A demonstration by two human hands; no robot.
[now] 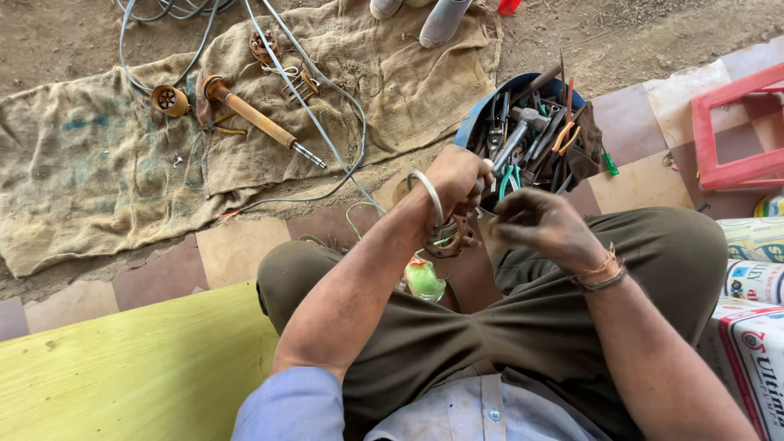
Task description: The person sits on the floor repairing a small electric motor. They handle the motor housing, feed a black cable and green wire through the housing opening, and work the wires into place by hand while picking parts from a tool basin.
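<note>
Rusty metal is showing under the left hand point(454, 181), whose grip is closing fully around a small ring-shaped part point(447, 238) held above the person's lap. Beside it, the right hand point(545, 229) is curling its fingers point(508, 214) inward, nearly closed, pinching something too small to tell. Both hands are hovering just in front of a blue bucket point(476, 118) crammed with pliers and other tools.
</note>
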